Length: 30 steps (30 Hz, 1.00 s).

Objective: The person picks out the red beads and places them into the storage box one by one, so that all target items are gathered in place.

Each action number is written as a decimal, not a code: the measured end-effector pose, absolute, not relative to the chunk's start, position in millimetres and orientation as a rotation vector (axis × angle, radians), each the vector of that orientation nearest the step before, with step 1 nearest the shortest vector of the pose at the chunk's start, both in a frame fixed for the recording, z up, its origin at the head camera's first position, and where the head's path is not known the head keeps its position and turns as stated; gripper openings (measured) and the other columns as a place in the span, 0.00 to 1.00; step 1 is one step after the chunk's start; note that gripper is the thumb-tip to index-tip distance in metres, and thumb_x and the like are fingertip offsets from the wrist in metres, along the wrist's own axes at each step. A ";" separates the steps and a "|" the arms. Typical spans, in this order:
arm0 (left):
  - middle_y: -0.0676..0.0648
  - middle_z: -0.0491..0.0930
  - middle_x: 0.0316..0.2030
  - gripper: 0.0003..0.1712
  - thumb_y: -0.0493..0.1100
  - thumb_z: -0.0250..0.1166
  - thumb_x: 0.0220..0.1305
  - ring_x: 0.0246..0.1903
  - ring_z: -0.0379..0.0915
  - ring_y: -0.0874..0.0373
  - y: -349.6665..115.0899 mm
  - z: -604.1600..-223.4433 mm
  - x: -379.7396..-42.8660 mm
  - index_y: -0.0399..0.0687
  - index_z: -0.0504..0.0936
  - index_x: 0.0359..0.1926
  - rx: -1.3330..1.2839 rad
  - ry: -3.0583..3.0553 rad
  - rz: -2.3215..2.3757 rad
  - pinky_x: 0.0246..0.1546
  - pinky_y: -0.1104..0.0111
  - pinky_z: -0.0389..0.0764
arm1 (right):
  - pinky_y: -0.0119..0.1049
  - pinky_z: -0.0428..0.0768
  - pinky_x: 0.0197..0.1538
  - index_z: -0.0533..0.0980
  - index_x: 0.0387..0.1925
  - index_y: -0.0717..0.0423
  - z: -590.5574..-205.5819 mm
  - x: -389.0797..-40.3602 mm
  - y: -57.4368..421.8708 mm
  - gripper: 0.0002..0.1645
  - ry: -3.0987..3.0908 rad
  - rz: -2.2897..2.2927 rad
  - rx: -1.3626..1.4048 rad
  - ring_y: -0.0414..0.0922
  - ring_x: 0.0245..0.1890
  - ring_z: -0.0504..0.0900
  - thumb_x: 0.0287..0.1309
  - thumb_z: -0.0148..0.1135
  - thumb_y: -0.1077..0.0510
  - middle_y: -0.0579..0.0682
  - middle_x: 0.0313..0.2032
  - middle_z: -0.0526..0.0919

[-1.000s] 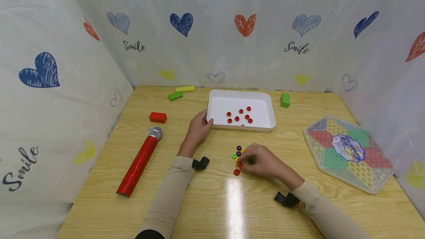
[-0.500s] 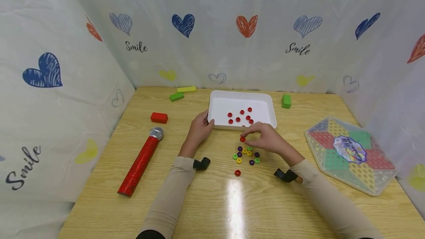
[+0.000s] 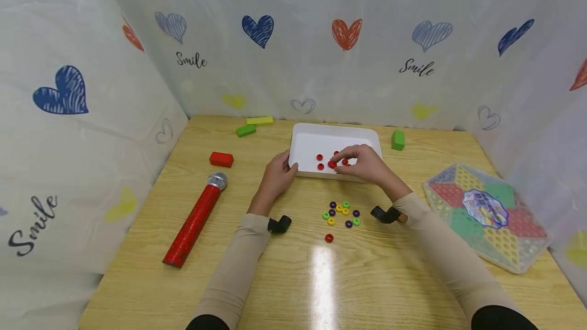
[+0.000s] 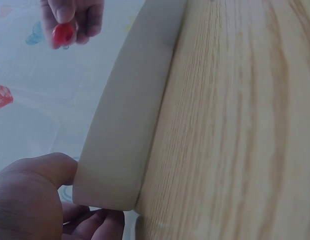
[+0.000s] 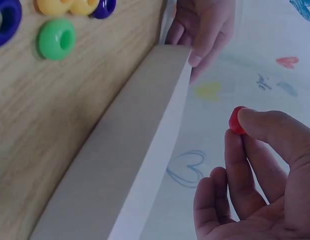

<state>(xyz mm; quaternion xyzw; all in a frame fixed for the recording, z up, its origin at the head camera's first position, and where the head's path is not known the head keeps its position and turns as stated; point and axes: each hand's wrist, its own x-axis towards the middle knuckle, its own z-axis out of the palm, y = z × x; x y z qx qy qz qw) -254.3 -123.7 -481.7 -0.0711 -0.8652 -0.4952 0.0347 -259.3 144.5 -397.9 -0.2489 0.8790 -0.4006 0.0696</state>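
Observation:
A white rectangular tray [image 3: 316, 139] stands toward the back of the table with several red beads [image 3: 319, 157] in it. My left hand [image 3: 277, 176] grips its near left corner, thumb on the rim and fingers around the outer wall. Over the tray, my right hand [image 3: 364, 164] pinches a red bead [image 5: 237, 120] between thumb and fingertips. That bead also shows in the left wrist view. On the table in front of the tray lie several loose purple, yellow and green beads [image 3: 345, 211], and one red bead [image 3: 329, 238] lies nearer to me.
A red toy microphone [image 3: 194, 220] and a red block [image 3: 221, 159] lie to the left. Behind are a green block [image 3: 246, 131] and a yellow block [image 3: 259, 120]; another green block [image 3: 398, 140] stands right of the tray. A hexagonal game board [image 3: 486, 213] lies at right.
My right hand has picked a red bead from the loose group and carried it up and forward over the tray. My left hand has kept its hold on the tray corner.

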 end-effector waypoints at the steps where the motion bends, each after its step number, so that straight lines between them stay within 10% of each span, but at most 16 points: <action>1: 0.36 0.69 0.70 0.35 0.45 0.60 0.73 0.70 0.68 0.49 -123.7 -481.5 -254.2 0.39 0.63 0.75 -0.217 -2.662 -1.524 0.68 0.59 0.75 | 0.52 0.82 0.52 0.88 0.45 0.54 -396.8 -261.7 143.5 0.13 2.649 -1.200 -0.742 0.60 0.52 0.82 0.57 0.74 0.60 0.55 0.48 0.88; 30: 0.36 0.72 0.67 0.33 0.44 0.60 0.72 0.68 0.70 0.48 -124.2 -481.4 -254.2 0.40 0.66 0.74 -0.237 -2.635 -1.534 0.67 0.57 0.77 | 0.46 0.80 0.55 0.86 0.49 0.54 -400.5 -325.9 121.9 0.15 2.670 -1.063 -0.528 0.52 0.52 0.79 0.61 0.70 0.56 0.55 0.54 0.86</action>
